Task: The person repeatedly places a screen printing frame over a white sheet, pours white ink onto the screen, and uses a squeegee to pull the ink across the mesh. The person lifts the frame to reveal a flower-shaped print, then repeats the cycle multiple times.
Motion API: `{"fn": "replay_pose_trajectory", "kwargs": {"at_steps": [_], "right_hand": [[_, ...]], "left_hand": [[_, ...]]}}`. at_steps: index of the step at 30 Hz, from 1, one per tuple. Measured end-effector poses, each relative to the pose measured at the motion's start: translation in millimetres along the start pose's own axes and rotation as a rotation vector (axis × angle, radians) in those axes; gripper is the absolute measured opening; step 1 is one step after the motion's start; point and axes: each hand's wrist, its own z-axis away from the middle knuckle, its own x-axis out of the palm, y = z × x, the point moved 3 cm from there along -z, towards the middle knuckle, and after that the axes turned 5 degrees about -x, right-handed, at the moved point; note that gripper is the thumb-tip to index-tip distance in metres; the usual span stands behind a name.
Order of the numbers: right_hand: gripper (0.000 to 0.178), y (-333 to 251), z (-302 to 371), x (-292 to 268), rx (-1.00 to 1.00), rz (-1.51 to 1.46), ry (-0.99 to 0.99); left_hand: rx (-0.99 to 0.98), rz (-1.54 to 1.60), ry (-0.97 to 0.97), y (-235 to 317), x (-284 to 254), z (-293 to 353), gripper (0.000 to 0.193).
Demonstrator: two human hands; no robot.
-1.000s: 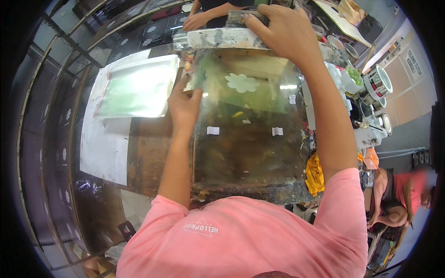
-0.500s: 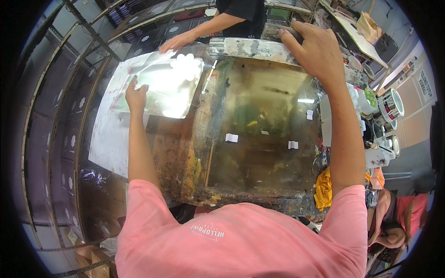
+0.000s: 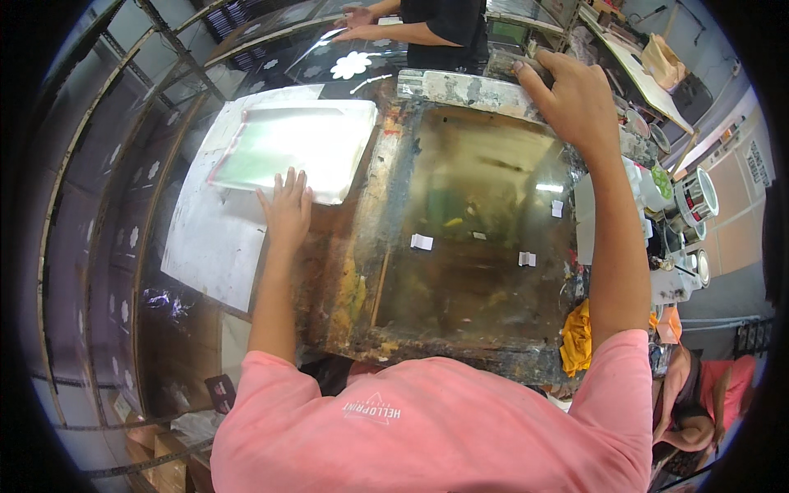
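Observation:
My left hand (image 3: 285,201) has its fingers spread at the near edge of a stack of clear plastic sheets (image 3: 288,152). The sheets lie on a large white sheet of paper (image 3: 201,222). My right hand (image 3: 579,103) is curled over the right end of a paint-stained bar (image 3: 468,90) at the far side of the printing screen (image 3: 477,300); some of its fingertips are hidden. Beyond the stack, a co-worker's hands (image 3: 357,31) hold a clear sheet with a white flower print (image 3: 351,65).
Small white tabs (image 3: 422,241) sit on the screen's mesh. An orange cloth (image 3: 577,338) lies at its near right corner. Tubs and cans (image 3: 697,197) crowd the right side. Metal racks (image 3: 90,246) with flower-printed sheets stand at left. Another person (image 3: 727,386) sits at lower right.
The flower-printed sheet has moved from the stack toward the co-worker. My left hand has drawn back from over the stack to its near edge. My right hand keeps its place on the bar.

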Motion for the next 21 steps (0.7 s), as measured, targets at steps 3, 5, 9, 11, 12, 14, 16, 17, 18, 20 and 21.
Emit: {"fn": "replay_pose_trajectory", "kwargs": {"at_steps": [3,5,9,11,12,14,16,17,18,20,21], "right_hand": [[0.054,-0.7,4.6,2.6,-0.032,-0.001,0.060],[0.053,-1.8,8.6,4.0,-0.024,-0.009,0.079],[0.053,-3.9,11.0,3.8,-0.023,-0.014,0.069],[0.053,-2.2,5.1,3.4,-0.022,-0.026,0.056],[0.053,-1.7,2.6,3.4,-0.024,-0.032,0.048],[0.051,-0.4,1.6,4.0,-0.033,-0.028,0.045],[0.050,0.0,1.4,4.3,-0.033,-0.033,0.045],[0.051,-2.6,2.2,3.5,-0.032,-0.042,0.046],[0.051,-1.8,4.2,4.4,-0.021,-0.042,0.042],[0.051,5.0,1.7,5.6,-0.028,-0.014,0.076],[0.052,6.7,1.2,6.1,-0.035,-0.002,0.086]], "left_hand": [[-0.012,0.017,0.013,3.0,-2.8,-7.5,0.050],[0.011,0.019,0.055,0.5,-3.0,-12.6,0.048],[-0.089,0.133,0.016,-12.3,-12.7,-40.2,0.047],[-0.141,0.280,-0.024,-21.1,-29.0,-64.1,0.046],[-0.125,0.370,-0.017,-26.0,-39.8,-75.3,0.046],[-0.101,0.506,-0.016,-30.8,-50.6,-88.5,0.046],[-0.080,0.595,-0.029,-27.7,-60.0,-97.1,0.046],[-0.075,0.589,-0.016,-27.2,-64.6,-95.9,0.045],[-0.061,0.587,-0.011,-15.2,-70.6,-93.2,0.045],[0.023,0.512,-0.039,22.8,-80.5,-81.0,0.044],[0.084,0.437,-0.063,48.2,-86.1,-70.0,0.044]]}}
